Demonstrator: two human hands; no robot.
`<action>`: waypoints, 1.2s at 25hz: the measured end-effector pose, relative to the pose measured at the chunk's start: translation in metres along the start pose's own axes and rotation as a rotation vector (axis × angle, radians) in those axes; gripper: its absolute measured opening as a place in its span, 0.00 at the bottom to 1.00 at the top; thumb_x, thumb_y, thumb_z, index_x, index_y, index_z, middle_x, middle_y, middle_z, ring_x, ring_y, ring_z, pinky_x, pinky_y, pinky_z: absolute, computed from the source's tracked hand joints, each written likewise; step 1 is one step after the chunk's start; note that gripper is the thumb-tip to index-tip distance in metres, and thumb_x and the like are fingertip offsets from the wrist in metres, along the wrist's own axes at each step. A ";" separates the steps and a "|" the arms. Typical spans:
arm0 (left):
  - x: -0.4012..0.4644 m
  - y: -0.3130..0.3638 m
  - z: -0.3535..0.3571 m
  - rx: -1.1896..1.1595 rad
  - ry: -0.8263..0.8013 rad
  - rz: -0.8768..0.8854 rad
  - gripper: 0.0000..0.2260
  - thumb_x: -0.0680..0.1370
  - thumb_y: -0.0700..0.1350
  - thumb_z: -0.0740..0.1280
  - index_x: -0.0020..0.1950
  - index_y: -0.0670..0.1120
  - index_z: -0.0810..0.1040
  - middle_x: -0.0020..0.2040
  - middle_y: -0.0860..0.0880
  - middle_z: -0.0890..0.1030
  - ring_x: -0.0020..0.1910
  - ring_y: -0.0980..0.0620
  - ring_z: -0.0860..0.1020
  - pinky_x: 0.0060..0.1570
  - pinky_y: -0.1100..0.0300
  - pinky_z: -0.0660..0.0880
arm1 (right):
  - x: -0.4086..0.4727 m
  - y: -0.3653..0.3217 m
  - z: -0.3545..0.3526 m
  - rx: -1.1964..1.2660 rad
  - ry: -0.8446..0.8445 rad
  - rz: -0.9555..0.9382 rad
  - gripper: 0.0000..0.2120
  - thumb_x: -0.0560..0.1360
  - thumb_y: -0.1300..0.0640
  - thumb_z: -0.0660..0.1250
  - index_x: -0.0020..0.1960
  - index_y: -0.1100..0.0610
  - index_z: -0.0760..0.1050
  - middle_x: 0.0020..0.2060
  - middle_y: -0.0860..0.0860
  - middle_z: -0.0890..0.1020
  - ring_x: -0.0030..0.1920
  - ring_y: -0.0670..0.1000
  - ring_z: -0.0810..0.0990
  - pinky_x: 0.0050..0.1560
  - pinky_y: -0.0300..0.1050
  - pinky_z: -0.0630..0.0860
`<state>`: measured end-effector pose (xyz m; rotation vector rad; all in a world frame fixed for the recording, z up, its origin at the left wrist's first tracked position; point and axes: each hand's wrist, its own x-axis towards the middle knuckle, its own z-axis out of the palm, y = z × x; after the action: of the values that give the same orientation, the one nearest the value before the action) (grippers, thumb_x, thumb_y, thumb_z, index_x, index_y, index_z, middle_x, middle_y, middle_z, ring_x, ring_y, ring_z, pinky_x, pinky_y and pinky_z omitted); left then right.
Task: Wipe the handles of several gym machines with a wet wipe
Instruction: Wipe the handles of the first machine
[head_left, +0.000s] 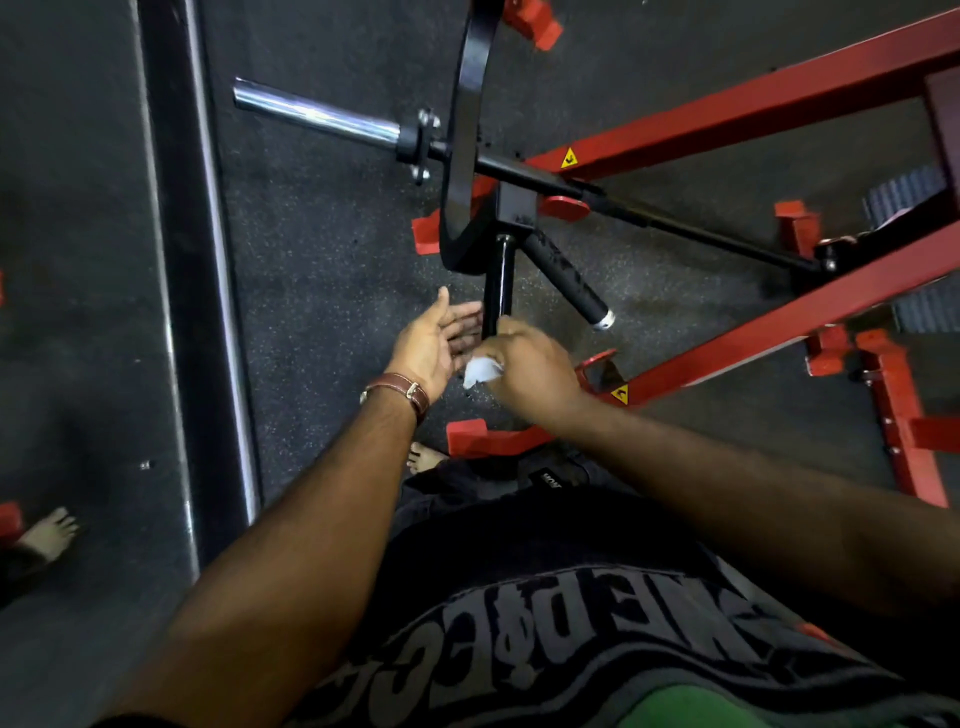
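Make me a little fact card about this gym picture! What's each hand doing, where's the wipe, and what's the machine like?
place: gym floor, dark rubber mat
machine: red frame, black lever arm
handles: two black ones, a glossy handle and a textured handle
right hand: grips the wipe at the glossy handle's lower end
left hand: open, palm beside that handle, holding nothing
wrist: brown watch strap on the left
weight peg: shiny chrome bar, no plates
feet: bare
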<state>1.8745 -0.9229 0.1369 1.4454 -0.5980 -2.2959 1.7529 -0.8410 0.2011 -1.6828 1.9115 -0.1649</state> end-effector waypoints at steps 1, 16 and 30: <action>0.001 -0.001 0.000 0.001 0.009 0.004 0.26 0.84 0.60 0.52 0.61 0.42 0.79 0.56 0.43 0.81 0.51 0.49 0.80 0.45 0.57 0.78 | 0.000 -0.003 0.000 -0.022 -0.049 -0.024 0.11 0.71 0.60 0.72 0.52 0.49 0.84 0.48 0.48 0.76 0.50 0.53 0.79 0.48 0.47 0.77; -0.008 -0.001 -0.001 -0.059 0.016 -0.015 0.28 0.83 0.65 0.51 0.53 0.44 0.79 0.47 0.46 0.82 0.45 0.49 0.80 0.46 0.57 0.77 | 0.041 -0.018 -0.016 -0.356 0.058 0.037 0.11 0.77 0.62 0.62 0.58 0.60 0.77 0.55 0.56 0.79 0.56 0.60 0.79 0.45 0.50 0.74; -0.015 -0.016 -0.008 0.047 -0.024 -0.015 0.17 0.82 0.57 0.63 0.56 0.44 0.81 0.45 0.45 0.80 0.49 0.48 0.77 0.52 0.58 0.74 | 0.001 0.028 0.013 -0.390 0.218 -0.621 0.14 0.70 0.61 0.66 0.55 0.57 0.81 0.50 0.55 0.80 0.52 0.57 0.77 0.48 0.51 0.77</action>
<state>1.8870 -0.9029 0.1371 1.4499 -0.6551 -2.3288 1.7349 -0.8330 0.1766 -2.5846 1.5687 -0.2314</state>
